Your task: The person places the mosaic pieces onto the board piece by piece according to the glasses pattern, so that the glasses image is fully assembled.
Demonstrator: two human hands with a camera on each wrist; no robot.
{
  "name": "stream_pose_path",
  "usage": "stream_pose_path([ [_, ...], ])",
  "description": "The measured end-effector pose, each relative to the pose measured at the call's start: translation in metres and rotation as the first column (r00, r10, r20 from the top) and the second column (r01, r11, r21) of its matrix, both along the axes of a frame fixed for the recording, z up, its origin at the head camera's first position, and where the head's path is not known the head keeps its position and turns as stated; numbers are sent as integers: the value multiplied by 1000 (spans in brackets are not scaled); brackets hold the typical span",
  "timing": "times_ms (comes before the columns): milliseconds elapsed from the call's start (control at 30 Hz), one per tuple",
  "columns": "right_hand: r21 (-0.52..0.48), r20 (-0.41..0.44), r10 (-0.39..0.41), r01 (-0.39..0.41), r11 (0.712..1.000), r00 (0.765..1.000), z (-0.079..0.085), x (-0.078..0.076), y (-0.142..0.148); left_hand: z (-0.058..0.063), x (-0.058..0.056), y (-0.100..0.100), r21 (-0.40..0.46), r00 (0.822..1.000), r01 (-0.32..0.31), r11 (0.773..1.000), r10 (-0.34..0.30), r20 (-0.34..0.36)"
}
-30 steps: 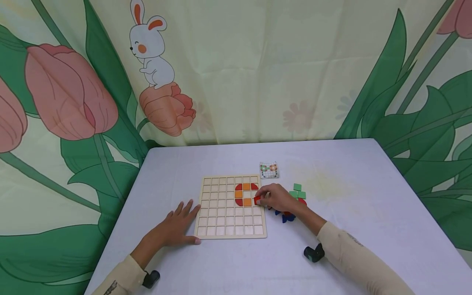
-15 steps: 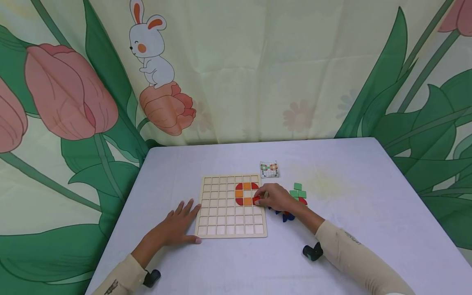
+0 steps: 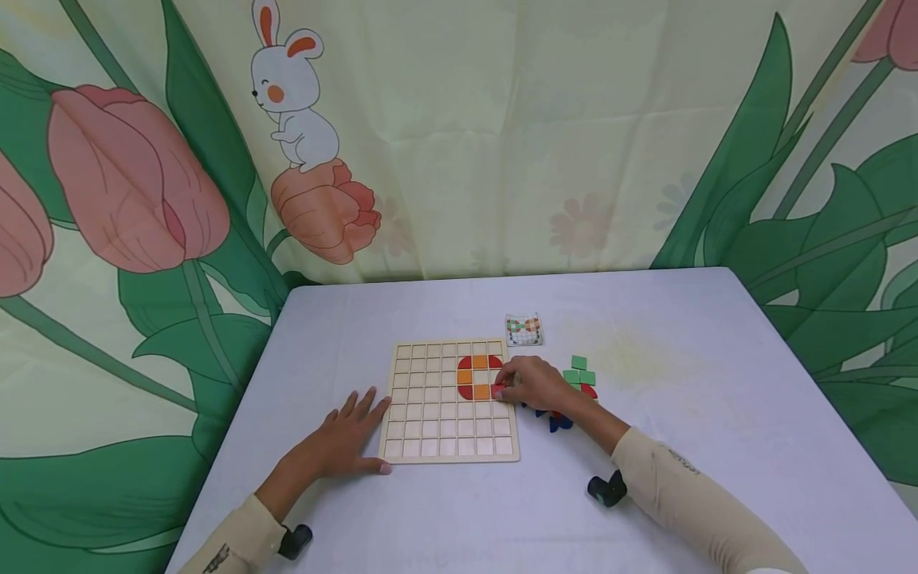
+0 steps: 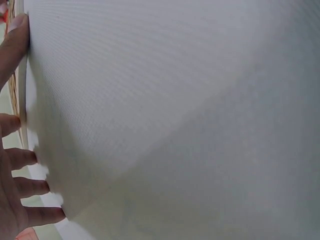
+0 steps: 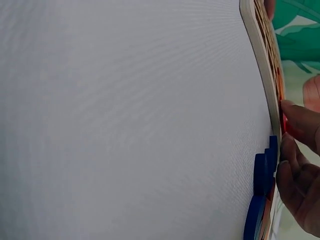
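A pale wooden grid board (image 3: 449, 446) lies on the table. On its upper right, red rounded-corner tiles (image 3: 465, 391) and orange square tiles (image 3: 480, 363) sit in the cells around a bare one. My right hand (image 3: 534, 383) is at the board's right edge, thumb and fingers pinching a red tile (image 3: 497, 391) at the cell right of the lowest orange one. That tile is partly covered by the fingertips. My left hand (image 3: 344, 438) rests with spread fingers beside the board's left edge, the index fingertip and thumb at its border.
Green square tiles (image 3: 578, 363) lie right of the board, with blue pieces (image 3: 561, 423) and more red ones (image 3: 589, 391) partly hidden under the right forearm. A small pattern card (image 3: 524, 329) lies beyond the board's upper right corner. A printed curtain (image 3: 459, 159) hangs behind the table.
The red tile in my right hand has gone from tilted to flatter in its cell, as the fingers shifted very slightly. My left hand has stayed in place.
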State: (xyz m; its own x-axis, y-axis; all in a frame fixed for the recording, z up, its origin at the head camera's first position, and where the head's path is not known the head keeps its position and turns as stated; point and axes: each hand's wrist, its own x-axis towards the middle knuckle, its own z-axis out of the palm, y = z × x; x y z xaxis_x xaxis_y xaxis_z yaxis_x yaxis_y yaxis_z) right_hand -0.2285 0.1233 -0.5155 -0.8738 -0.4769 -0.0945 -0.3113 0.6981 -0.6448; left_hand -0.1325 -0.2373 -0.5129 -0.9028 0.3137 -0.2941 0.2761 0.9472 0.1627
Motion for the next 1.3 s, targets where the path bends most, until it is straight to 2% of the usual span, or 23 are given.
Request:
stream_pose_path([
  [467, 52, -21, -32, 33, 998, 999, 2, 1, -4, 2, 0, -1, 12, 1000, 1, 1000, -1, -2],
  [733, 56, -62, 0, 4, 998, 998, 5, 3, 1, 4, 2, 1, 23, 1000, -1, 1000, 1, 11],
  [867, 8, -75, 18, -18, 1000, 997, 7, 3, 10, 6, 2, 1, 28, 1000, 0, 1000, -1, 21],
  [967, -54, -42, 18, -20, 998, 999, 7, 1, 18, 6, 1, 1, 22, 1000, 2, 1000, -2, 23],
  [1133, -169, 36, -23, 28, 985, 999, 5, -2, 33, 4, 0, 1, 15, 1000, -1, 1000, 0, 12],
  [1300, -201, 60, -77, 87, 976, 995, 2, -2, 49, 2, 0, 1, 5, 1000, -1, 1000, 1, 9],
])
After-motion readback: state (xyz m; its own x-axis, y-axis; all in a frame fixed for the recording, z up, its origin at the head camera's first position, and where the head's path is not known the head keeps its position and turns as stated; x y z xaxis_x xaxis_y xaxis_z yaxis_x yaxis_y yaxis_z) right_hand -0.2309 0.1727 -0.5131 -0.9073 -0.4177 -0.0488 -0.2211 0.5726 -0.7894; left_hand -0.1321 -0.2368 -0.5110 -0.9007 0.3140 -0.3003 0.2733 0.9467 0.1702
